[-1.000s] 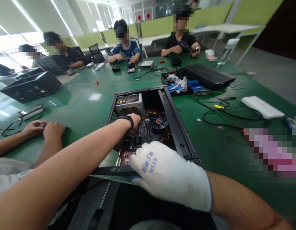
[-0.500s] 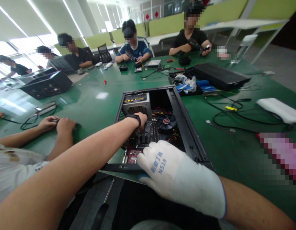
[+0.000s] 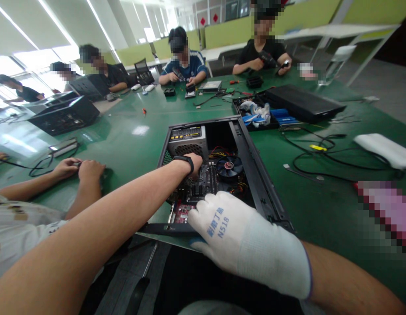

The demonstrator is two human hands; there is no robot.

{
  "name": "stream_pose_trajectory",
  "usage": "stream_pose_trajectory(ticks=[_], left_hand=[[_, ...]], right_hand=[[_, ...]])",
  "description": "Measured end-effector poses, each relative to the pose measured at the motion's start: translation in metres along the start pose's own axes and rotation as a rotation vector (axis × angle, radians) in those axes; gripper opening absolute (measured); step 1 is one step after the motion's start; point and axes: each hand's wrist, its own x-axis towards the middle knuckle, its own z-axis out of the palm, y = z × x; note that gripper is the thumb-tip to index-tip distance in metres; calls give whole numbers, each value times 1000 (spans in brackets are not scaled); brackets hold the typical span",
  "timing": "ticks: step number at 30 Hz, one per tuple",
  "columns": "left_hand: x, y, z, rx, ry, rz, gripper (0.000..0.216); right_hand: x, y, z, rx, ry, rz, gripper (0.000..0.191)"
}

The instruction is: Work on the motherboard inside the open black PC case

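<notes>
An open black computer case [image 3: 263,188] lies on its side before me. My left hand [image 3: 195,164], bare with a black wristband, is down inside it beside the power supply [image 3: 188,139]. Its fingers look curled over the motherboard [image 3: 206,183], but the fingertips and anything in them are hidden. My right hand [image 3: 219,223], in a white glove, is closed over the near edge of the case, thumb below and fingers on top. Past its knuckles are a red expansion card [image 3: 182,212] and a CPU fan [image 3: 228,167].
A screwdriver [image 3: 140,288] is below the table edge. Another person's hands [image 3: 79,168] rest at left. Cables [image 3: 308,157] and a white box-like thing [image 3: 383,151] lie at right. Behind the case are a tray with gloves [image 3: 255,114] and a black panel [image 3: 304,105]. Several people sit around the table.
The view has shifted very slightly. Both my hands stay where they were on and in the case.
</notes>
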Motion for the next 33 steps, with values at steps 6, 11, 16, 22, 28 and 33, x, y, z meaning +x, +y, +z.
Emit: stream_pose_trajectory(ticks=[6, 11, 16, 22, 28, 33], left_hand=[[-6, 5, -7, 3, -24, -8, 58], [-4, 4, -4, 11, -14, 8, 58], [1, 1, 1, 9, -2, 24, 56], [-3, 3, -2, 59, -25, 52, 53], [-11, 5, -8, 28, -45, 55, 52], [-12, 4, -8, -53, -34, 16, 54]], right_hand=[[2, 0, -2, -3, -40, 2, 30], [3, 0, -3, -4, -50, 1, 29], [1, -1, -3, -1, -43, 2, 30], [0, 0, 0, -30, -29, -7, 32], [-1, -1, 2, -54, -51, -3, 31], [3, -2, -1, -71, -47, 2, 27]])
